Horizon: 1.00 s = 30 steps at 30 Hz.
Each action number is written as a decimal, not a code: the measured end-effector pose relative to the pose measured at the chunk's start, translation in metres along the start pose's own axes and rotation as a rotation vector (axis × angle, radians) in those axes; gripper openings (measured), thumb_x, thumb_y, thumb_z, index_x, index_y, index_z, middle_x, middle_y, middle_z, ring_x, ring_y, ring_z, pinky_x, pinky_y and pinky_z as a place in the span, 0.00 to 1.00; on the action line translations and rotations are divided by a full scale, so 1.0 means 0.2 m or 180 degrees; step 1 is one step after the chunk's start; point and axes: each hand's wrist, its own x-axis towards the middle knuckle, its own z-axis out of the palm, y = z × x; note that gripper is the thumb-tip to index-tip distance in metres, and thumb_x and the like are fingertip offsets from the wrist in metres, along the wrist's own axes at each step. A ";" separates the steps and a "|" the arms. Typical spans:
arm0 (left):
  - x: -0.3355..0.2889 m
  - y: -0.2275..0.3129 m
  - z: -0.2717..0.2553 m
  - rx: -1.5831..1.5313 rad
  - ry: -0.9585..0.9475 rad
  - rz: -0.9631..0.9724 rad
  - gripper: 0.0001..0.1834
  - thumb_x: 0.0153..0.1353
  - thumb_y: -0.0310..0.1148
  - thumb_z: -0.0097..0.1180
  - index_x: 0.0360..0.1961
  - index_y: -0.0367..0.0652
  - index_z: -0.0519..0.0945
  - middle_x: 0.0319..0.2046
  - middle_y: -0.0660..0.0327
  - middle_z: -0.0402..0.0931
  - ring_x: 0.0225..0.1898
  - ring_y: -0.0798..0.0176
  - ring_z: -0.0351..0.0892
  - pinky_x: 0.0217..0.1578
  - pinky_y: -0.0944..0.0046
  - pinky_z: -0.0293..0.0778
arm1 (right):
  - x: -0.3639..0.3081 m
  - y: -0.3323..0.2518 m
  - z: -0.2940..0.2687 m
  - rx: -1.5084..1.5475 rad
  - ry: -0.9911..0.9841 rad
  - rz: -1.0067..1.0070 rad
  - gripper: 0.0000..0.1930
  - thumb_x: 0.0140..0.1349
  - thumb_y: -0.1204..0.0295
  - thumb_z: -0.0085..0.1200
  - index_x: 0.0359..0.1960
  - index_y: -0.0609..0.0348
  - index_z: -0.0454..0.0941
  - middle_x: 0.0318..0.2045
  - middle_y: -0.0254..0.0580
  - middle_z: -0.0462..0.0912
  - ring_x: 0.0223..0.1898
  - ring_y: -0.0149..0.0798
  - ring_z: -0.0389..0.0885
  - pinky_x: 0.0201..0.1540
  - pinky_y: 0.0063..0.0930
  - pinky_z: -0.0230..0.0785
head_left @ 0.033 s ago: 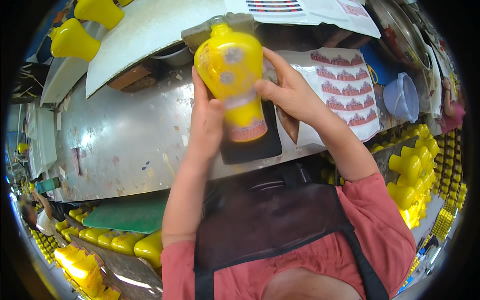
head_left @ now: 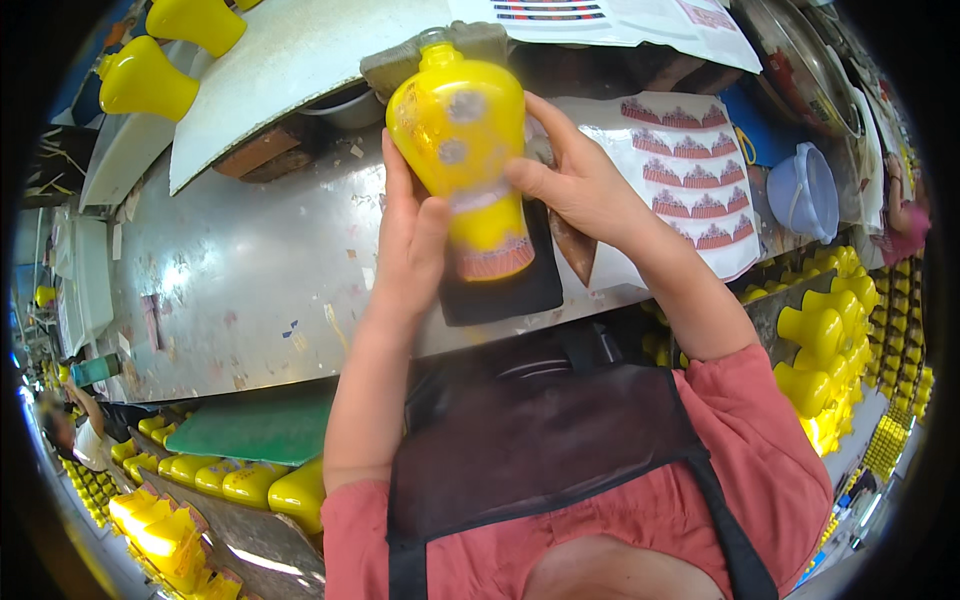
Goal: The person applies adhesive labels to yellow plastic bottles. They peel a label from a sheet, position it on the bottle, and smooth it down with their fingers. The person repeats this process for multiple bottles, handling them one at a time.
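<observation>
Yellow vase (head_left: 490, 105) held at the counter (head_left: 240, 290)
Over there the left hand (head_left: 412, 240) grips the vase's left side; the right hand (head_left: 578, 190) clasps its right, thumb across the front, and a brown pointed piece (head_left: 572, 250) pokes out beneath.

The widest way is over the table (head_left: 230, 310) left of the left hand (head_left: 409, 240), across flat scraps (head_left: 151, 322), up to the board (head_left: 290, 80) and brick (head_left: 257, 150) ahead; the vase (head_left: 465, 150) fills the gap between it and the right hand (head_left: 578, 188), a grey block (head_left: 385, 72) by its neck; past a brown tip (head_left: 574, 250), a hand could skim the flat sheet (head_left: 690, 165) as far as the bucket (head_left: 805, 195)
</observation>
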 end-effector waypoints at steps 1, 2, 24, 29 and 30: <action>-0.01 0.00 0.00 0.0005 -0.0017 -0.0012 0.47 0.72 0.33 0.51 0.79 0.36 0.33 0.75 0.49 0.53 0.75 0.54 0.56 0.73 0.58 0.54 | 0.00 0.00 0.01 0.0004 0.0078 -0.0078 0.43 0.63 0.56 0.64 0.75 0.60 0.57 0.63 0.61 0.74 0.63 0.51 0.75 0.64 0.39 0.67; -0.01 0.00 -0.01 -0.0051 -0.0008 -0.0117 0.50 0.70 0.28 0.55 0.80 0.40 0.33 0.76 0.51 0.51 0.75 0.55 0.56 0.73 0.57 0.54 | 0.00 0.00 0.02 0.0141 0.0087 -0.0143 0.44 0.62 0.57 0.65 0.75 0.60 0.57 0.67 0.62 0.71 0.69 0.52 0.69 0.69 0.40 0.61; 0.00 -0.03 0.00 -0.0301 0.0284 -0.0061 0.58 0.66 0.35 0.64 0.79 0.46 0.31 0.73 0.47 0.53 0.73 0.50 0.60 0.71 0.52 0.59 | -0.07 -0.07 0.05 -0.0722 0.0302 -0.0020 0.51 0.58 0.49 0.67 0.76 0.61 0.53 0.53 0.66 0.79 0.52 0.54 0.81 0.54 0.38 0.72; 0.00 -0.03 0.00 -0.0016 0.0220 -0.0063 0.56 0.67 0.36 0.63 0.80 0.47 0.30 0.74 0.48 0.52 0.72 0.50 0.61 0.70 0.51 0.61 | -0.06 -0.08 0.05 -0.0790 0.0321 -0.0374 0.51 0.58 0.49 0.67 0.77 0.59 0.53 0.46 0.60 0.83 0.42 0.49 0.82 0.46 0.35 0.74; -0.01 -0.03 -0.01 -0.0044 0.0236 -0.0011 0.55 0.68 0.38 0.62 0.80 0.47 0.31 0.74 0.47 0.51 0.72 0.50 0.61 0.70 0.51 0.61 | -0.06 -0.07 0.04 -0.0596 0.0258 -0.0337 0.50 0.59 0.50 0.66 0.76 0.59 0.53 0.46 0.64 0.83 0.45 0.54 0.84 0.49 0.37 0.75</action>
